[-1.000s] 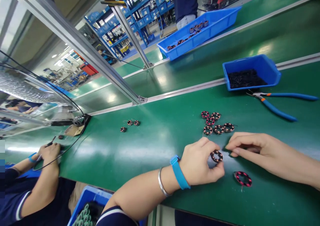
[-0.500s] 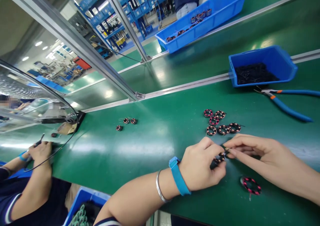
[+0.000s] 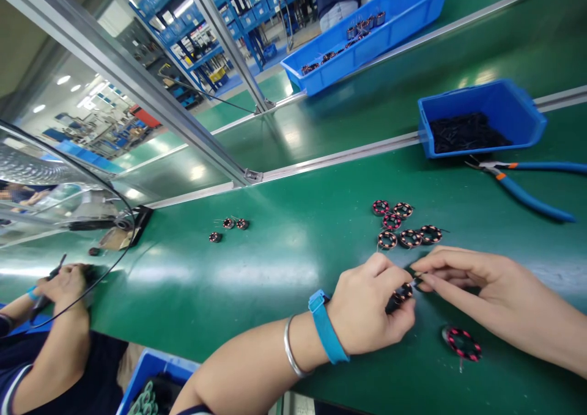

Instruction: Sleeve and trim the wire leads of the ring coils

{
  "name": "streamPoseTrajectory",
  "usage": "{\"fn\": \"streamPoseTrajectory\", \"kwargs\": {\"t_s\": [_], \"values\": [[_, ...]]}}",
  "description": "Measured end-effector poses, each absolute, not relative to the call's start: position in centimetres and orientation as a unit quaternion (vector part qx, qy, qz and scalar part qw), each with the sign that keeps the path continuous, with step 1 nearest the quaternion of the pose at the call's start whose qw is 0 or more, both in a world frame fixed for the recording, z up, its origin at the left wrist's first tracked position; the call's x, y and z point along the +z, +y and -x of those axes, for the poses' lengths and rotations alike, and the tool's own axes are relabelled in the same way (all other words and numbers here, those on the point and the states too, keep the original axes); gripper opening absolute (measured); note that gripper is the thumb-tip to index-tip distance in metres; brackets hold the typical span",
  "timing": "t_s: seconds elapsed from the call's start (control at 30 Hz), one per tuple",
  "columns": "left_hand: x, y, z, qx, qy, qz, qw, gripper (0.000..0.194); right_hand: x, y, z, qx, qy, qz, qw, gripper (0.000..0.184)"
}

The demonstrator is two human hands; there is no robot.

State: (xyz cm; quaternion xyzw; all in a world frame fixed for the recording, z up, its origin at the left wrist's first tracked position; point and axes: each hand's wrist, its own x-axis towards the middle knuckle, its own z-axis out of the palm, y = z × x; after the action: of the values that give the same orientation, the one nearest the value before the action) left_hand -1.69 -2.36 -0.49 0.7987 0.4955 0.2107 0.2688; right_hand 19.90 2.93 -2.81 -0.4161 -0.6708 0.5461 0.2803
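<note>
My left hand (image 3: 378, 305), wearing a blue wrist strap and a silver bangle, is closed around a small wound stator (image 3: 403, 293) with copper coils and a black core. My right hand (image 3: 472, 286) meets it from the right, thumb and fingertips pinched on a thin wire lead at the stator's edge; its far end is hidden by the fingers. A ring stator with pink-red coils (image 3: 463, 344) lies below my right hand. Beyond my hands, several more stators (image 3: 410, 238) lie grouped on the green bench.
A blue bin of thin black pieces (image 3: 481, 118) stands at the back right, with blue-handled pliers (image 3: 527, 189) before it. Another blue tray (image 3: 367, 42) holds stators behind the rail. Three stators (image 3: 229, 224) lie mid-bench. At left, a co-worker's hands (image 3: 66, 286) hold a corded tool.
My hands stay almost in place, the stator turned very slightly in my left fingers. The co-worker's hands have shifted a little left with the tool. The view has drifted slightly.
</note>
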Motion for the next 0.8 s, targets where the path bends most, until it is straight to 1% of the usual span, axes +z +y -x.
{"fn": "streamPoseTrajectory", "kwargs": {"t_s": [0.17, 0.47, 0.6, 0.67, 0.77, 0.8], "values": [[-0.7, -2.4, 1.7, 0.227, 0.49, -0.8, 0.262, 0.022, -3.0, 2.8, -20.1, 0.549, -0.663, 0.42, 0.287, 0.037], [-1.0, -2.4, 1.8, 0.257, 0.474, -0.793, 0.283, 0.019, -1.0, 2.9, -19.4, 0.553, -0.684, 0.399, 0.26, 0.049], [-1.3, -2.5, 1.9, 0.271, 0.471, -0.792, 0.279, 0.02, -1.4, 3.1, -19.8, 0.558, -0.686, 0.397, 0.244, 0.05], [-1.4, -2.5, 1.9, 0.277, 0.473, -0.792, 0.268, 0.022, -1.6, 3.2, -20.3, 0.533, -0.699, 0.405, 0.252, 0.047], [-1.5, -2.5, 1.9, 0.277, 0.477, -0.793, 0.261, 0.025, -1.5, 3.3, -20.7, 0.457, -0.75, 0.386, 0.282, 0.035], [-1.5, -2.5, 1.9, 0.274, 0.478, -0.792, 0.262, 0.026, -1.4, 3.3, -20.7, 0.43, -0.769, 0.371, 0.292, 0.035]]}}
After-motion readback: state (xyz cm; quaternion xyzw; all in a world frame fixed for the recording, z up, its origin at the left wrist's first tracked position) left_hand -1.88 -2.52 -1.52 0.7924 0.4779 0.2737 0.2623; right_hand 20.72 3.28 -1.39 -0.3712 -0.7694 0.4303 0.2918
